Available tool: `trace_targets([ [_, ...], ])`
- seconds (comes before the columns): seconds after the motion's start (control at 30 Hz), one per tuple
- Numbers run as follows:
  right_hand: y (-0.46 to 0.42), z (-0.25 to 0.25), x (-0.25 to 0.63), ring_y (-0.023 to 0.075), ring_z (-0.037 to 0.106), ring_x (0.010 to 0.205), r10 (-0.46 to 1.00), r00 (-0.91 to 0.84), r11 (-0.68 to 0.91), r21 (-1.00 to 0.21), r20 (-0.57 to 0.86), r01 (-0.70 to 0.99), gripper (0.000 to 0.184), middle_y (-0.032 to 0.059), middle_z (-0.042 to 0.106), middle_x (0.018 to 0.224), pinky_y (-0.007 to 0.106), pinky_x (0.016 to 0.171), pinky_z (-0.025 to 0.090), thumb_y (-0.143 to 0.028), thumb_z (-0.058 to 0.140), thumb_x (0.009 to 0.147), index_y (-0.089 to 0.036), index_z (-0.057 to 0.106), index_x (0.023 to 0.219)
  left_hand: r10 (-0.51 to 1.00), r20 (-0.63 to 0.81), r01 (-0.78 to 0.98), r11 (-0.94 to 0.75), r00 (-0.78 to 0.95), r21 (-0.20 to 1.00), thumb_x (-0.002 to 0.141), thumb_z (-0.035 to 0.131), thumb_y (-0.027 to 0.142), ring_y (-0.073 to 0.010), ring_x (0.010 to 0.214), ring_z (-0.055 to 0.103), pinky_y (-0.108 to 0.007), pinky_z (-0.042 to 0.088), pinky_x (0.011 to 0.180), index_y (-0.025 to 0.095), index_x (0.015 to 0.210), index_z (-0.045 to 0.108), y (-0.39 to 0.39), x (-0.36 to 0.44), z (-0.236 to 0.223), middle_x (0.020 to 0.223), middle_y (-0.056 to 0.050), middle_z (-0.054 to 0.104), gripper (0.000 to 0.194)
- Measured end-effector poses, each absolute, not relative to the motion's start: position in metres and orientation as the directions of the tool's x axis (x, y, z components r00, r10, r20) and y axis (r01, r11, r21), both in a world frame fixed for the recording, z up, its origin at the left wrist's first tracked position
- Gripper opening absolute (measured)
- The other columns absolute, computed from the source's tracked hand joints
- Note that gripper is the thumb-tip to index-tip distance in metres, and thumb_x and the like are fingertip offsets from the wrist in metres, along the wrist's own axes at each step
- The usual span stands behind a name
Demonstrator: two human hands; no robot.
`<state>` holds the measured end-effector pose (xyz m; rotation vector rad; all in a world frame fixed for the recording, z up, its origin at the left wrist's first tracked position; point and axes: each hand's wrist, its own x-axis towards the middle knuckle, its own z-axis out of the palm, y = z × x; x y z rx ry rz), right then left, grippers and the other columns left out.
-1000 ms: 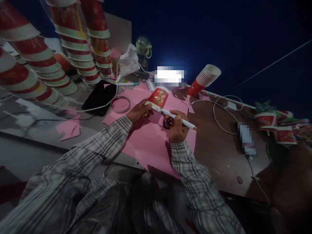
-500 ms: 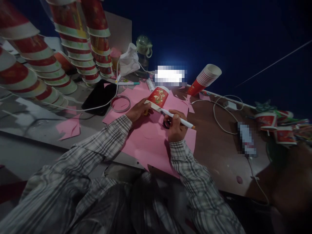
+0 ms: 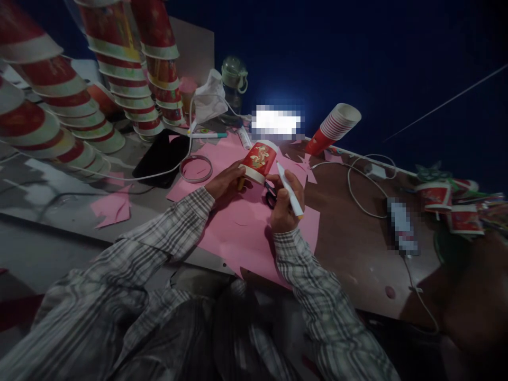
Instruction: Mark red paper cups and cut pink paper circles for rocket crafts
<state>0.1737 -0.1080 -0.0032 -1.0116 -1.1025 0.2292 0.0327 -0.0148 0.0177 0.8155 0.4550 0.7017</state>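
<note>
My left hand (image 3: 229, 181) is closed round the lower left side of a red paper cup (image 3: 260, 159) with a gold pattern and pale rims. The cup is tilted, above pink paper (image 3: 238, 222). A small yellow item (image 3: 241, 183), perhaps a marker cap, shows at my left fingers. My right hand (image 3: 286, 203) grips a white marker (image 3: 291, 190) with an orange-yellow end; its tip points up and left, close to the cup's right side. Dark-handled scissors (image 3: 270, 196) lie on the paper between my hands, partly hidden by the right one.
Tall columns of stacked cups (image 3: 119, 63) stand at the left. A black phone (image 3: 161, 159), a tape roll (image 3: 196, 168) and a glue stick (image 3: 244, 138) lie near the paper. Behind stands a bottle (image 3: 234, 87); a leaning cup stack (image 3: 333, 129) and white cable (image 3: 351, 185) are to the right.
My right hand has turned the marker steeper, and its tip has moved from the cup's lower rim to the right of the cup. The cup has turned slightly in my left hand.
</note>
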Motion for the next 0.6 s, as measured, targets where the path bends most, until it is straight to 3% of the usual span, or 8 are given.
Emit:
trace_targets([
  [0.13, -0.111, -0.004, 0.175, 0.0245, 0.075, 0.111, 0.616, 0.394, 0.548, -0.731, 0.682, 0.408, 0.034, 0.007, 0.077, 0.113, 0.055, 0.101, 0.06, -0.041, 0.053, 0.103, -0.029, 0.062, 0.134, 0.731, -0.071, -0.36, 0.415, 0.678, 0.835, 0.077, 0.079, 0.063, -0.0129, 0.071, 0.06, -0.025, 0.041, 0.061, 0.019, 0.108, 0.064, -0.014, 0.034, 0.013, 0.087, -0.003, 0.069, 0.056],
  [0.27, -0.114, -0.001, 0.176, 0.0244, 0.074, 0.113, 0.614, 0.335, 0.569, -0.695, 0.715, 0.44, 0.032, 0.0064, 0.078, 0.116, 0.052, 0.102, 0.059, -0.04, 0.053, 0.103, -0.03, 0.064, 0.132, 0.773, -0.06, -0.359, 0.36, 0.632, 0.861, 0.066, 0.088, 0.057, -0.01, 0.065, 0.054, -0.024, 0.038, 0.06, 0.018, 0.095, 0.062, -0.012, 0.038, 0.011, 0.075, 0.001, 0.063, 0.055],
  [0.4, -0.117, 0.007, 0.176, 0.0214, 0.075, 0.097, 0.583, 0.4, 0.558, -0.706, 0.708, 0.436, 0.032, 0.005, 0.078, 0.102, 0.045, 0.088, 0.063, -0.044, 0.054, 0.103, -0.028, 0.069, 0.126, 0.797, -0.028, -0.425, 0.351, 0.603, 0.834, 0.068, 0.087, 0.052, -0.0095, 0.063, 0.052, -0.023, 0.037, 0.06, 0.017, 0.087, 0.058, -0.012, 0.041, 0.014, 0.071, 0.003, 0.059, 0.049],
  [0.6, -0.12, 0.013, 0.173, 0.0166, 0.071, 0.075, 0.655, 0.382, 0.527, -0.756, 0.652, 0.389, 0.029, 0.0016, 0.074, 0.08, 0.036, 0.072, 0.062, -0.045, 0.054, 0.102, -0.025, 0.074, 0.111, 0.817, -0.03, -0.428, 0.333, 0.576, 0.841, 0.065, 0.089, 0.05, -0.0088, 0.067, 0.051, -0.023, 0.036, 0.062, 0.017, 0.089, 0.058, -0.011, 0.04, 0.014, 0.075, 0.003, 0.058, 0.051],
])
